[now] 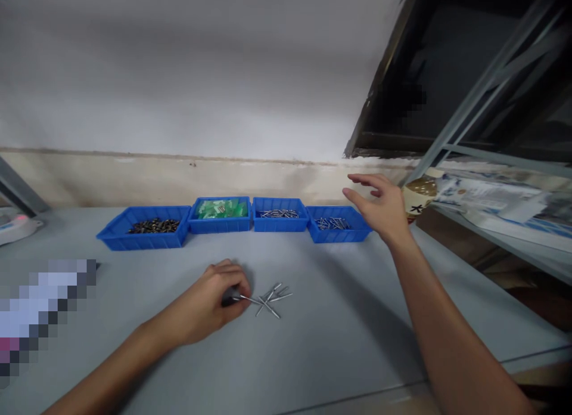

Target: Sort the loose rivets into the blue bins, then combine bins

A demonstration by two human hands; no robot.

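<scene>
My left hand rests on the table with its fingers curled and the thumb close to the fingertips. A thin metal pin passes between them, its other end reaching a small loose pile of similar pins on the tabletop. My right hand is raised at the right, thumb and fingers apart, with nothing visible between them. Below and left of it stands a blue bin holding short metal pins. Beside that is another blue bin with longer-looking metal pins.
Further left, one blue bin holds green packets and another holds dark, brassy small parts. A bottle stands behind my right wrist, near a metal rack. A pixelated object lies at left.
</scene>
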